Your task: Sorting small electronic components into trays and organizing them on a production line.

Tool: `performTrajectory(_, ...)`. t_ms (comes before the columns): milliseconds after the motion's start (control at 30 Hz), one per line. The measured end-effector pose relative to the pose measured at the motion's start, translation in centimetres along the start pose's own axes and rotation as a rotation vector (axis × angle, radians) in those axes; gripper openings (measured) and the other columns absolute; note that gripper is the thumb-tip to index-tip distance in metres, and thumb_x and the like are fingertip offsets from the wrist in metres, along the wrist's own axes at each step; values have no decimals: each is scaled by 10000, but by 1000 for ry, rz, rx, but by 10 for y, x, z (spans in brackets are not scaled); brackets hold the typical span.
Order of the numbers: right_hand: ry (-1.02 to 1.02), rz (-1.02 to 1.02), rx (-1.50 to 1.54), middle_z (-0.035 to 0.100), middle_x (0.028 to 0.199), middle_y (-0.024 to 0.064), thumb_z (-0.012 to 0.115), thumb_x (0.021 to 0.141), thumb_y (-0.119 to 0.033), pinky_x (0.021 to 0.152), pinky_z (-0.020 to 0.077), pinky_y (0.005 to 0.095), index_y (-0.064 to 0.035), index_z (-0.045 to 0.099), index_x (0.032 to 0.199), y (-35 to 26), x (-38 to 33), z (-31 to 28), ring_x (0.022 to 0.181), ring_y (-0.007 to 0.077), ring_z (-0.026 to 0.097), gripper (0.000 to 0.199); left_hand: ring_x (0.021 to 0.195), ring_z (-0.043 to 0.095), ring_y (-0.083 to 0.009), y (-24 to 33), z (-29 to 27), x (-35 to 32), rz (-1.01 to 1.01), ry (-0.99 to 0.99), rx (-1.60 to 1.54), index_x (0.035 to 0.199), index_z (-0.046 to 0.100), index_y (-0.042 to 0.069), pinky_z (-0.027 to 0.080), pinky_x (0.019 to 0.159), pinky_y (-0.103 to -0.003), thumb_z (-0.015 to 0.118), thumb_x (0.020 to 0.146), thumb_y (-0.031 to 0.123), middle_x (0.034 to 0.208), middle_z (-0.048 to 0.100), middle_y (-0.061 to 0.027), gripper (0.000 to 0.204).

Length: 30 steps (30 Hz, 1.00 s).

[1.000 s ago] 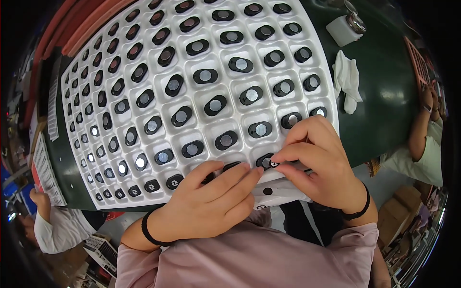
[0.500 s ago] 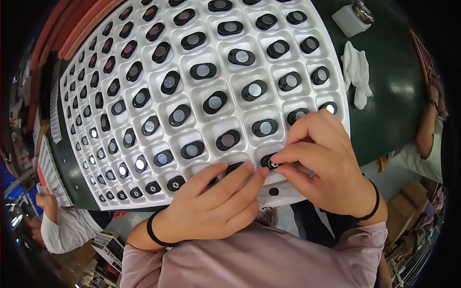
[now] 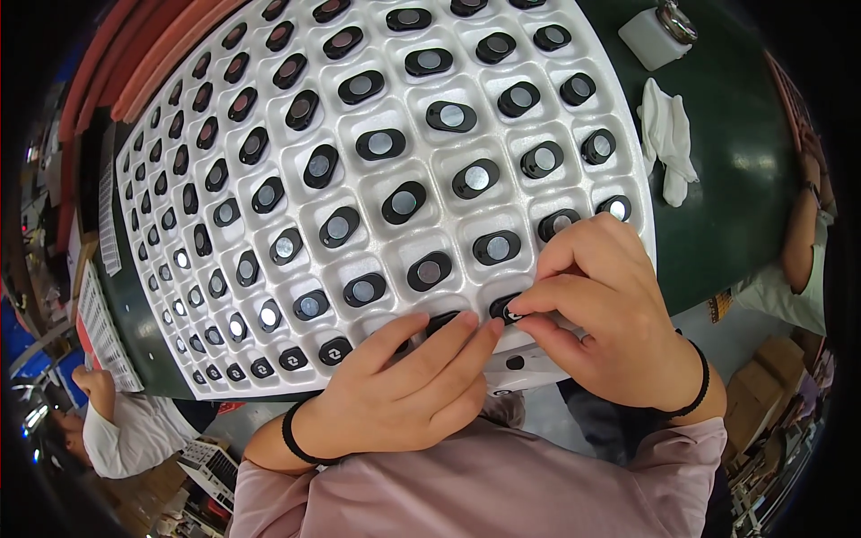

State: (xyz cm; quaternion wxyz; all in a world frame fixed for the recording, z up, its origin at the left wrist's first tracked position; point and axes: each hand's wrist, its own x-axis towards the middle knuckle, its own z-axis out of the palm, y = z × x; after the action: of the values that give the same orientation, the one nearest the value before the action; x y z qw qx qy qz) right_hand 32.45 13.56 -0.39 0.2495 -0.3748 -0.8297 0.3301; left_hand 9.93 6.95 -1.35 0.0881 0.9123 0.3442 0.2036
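A large white moulded tray (image 3: 377, 108) fills the view, each pocket holding a small black oval part with a shiny round centre (image 3: 404, 203). My right hand (image 3: 610, 314) pinches one such black part (image 3: 508, 309) at the tray's near edge with thumb and forefinger. My left hand (image 3: 404, 394) lies flat beside it, fingers stretched toward the same pocket and covering a neighbouring part (image 3: 441, 321). Both wrists wear a black band.
The tray rests on a dark green table (image 3: 744, 170). A white crumpled cloth (image 3: 668, 134) and a white dispenser bottle (image 3: 659, 31) lie at the far right. Another person's arm (image 3: 803, 224) is at the right edge; a person in white (image 3: 117, 430) is lower left.
Both hands stay at the same near-edge pocket; the view has shifted slightly, and my left fingers have slid a little toward the pinched part.
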Motion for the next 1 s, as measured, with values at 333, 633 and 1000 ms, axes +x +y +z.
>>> performTrajectory(333, -7, 2, -1, 561, 845, 36, 790, 577, 22, 681, 377, 353, -74, 673, 813, -1, 0, 0, 774, 233, 525, 281, 1064, 637, -229, 2, -1, 1, -4, -4, 15, 818, 509, 126, 501, 840, -361, 635, 812, 112, 1194, 682, -78, 127)
performTrajectory(633, 9, 2, -4, 560, 841, 40, 793, 579, 24, 683, 377, 349, -70, 673, 811, -1, 0, 1, 771, 235, 521, 278, 1073, 633, -242, 2, -4, 4, 14, -49, 25, 825, 519, 124, 505, 849, -364, 633, 815, 115, 1211, 673, -88, 115)
performTrajectory(1000, 21, 20, 29, 559, 839, 42, 797, 574, 29, 672, 374, 345, -70, 675, 798, 0, 1, 1, 763, 231, 518, 274, 1087, 635, -247, 0, -6, 3, 16, -51, -9, 826, 517, 110, 509, 874, -359, 626, 826, 108, 1206, 669, -128, 109)
